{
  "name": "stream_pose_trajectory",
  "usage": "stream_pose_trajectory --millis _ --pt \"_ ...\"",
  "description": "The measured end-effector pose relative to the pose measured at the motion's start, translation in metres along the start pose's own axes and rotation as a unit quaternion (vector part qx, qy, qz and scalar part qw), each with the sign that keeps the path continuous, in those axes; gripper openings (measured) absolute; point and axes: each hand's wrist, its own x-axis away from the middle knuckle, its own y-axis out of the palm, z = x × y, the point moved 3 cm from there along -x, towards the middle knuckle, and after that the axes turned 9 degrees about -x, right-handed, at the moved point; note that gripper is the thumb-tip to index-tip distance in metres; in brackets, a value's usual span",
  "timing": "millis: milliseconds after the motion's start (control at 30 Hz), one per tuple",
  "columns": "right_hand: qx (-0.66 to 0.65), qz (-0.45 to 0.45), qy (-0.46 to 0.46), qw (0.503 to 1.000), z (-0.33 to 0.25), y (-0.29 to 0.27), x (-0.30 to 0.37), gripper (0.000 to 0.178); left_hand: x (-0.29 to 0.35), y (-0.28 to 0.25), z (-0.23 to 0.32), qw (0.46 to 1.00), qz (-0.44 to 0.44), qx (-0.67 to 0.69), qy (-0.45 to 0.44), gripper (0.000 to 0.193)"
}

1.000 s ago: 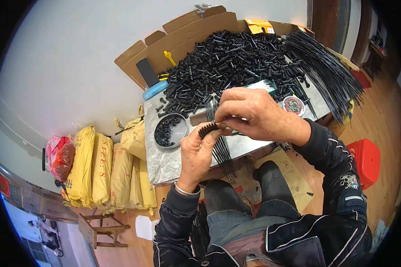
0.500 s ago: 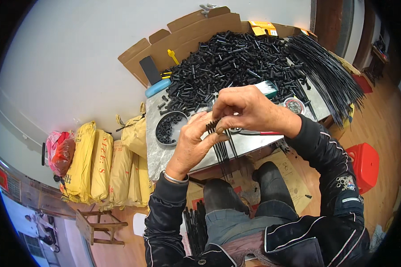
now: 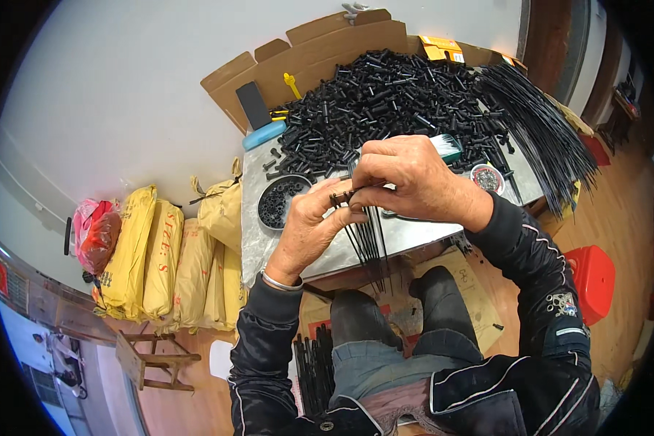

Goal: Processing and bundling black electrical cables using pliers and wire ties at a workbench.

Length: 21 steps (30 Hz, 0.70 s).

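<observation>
Above the table's near edge, both my hands work close together on a bundle of thin black rods (image 3: 370, 251). My left hand (image 3: 305, 229) is closed on the rods, which fan downward past its fingertips. Small dark fittings (image 3: 341, 197) show at the rods' upper part, between the two hands. My right hand (image 3: 410, 178) is pinched shut right beside these fittings; what sits between its fingertips is hidden. Just left of my left hand stands a round bowl (image 3: 260, 211) of small black rings. Behind my hands lies a large heap of black plastic tube pieces (image 3: 378, 102).
Long black rods (image 3: 545, 134) hang over the table's right edge. Beside my right wrist are a dish of small metal parts (image 3: 487, 176) and a green-edged box (image 3: 450, 147). Yellow sacks (image 3: 163, 261) stand at left, a red stool (image 3: 590, 283) at right. More black rods (image 3: 314, 370) lie beside my legs.
The rods below my hands are spread differently, and the fittings between my fingers have shifted slightly left. Both hands stay together at nearly the same place; the whole view has shifted a little.
</observation>
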Motion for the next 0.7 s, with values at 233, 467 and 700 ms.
stream_pose_trajectory --millis 233,467,700 --pt "-0.001 -0.004 0.025 1.000 -0.001 0.005 0.000 0.020 0.006 -0.001 -0.004 1.000 0.015 0.001 -0.007 0.031" --pt "0.004 -0.020 0.016 1.000 -0.002 0.005 -0.003 0.021 0.004 -0.001 0.000 1.000 -0.004 -0.002 -0.018 0.028" --pt "0.020 -0.006 -0.008 1.000 -0.009 0.013 -0.005 0.021 0.010 0.026 -0.010 0.995 -0.046 0.067 -0.061 0.022"
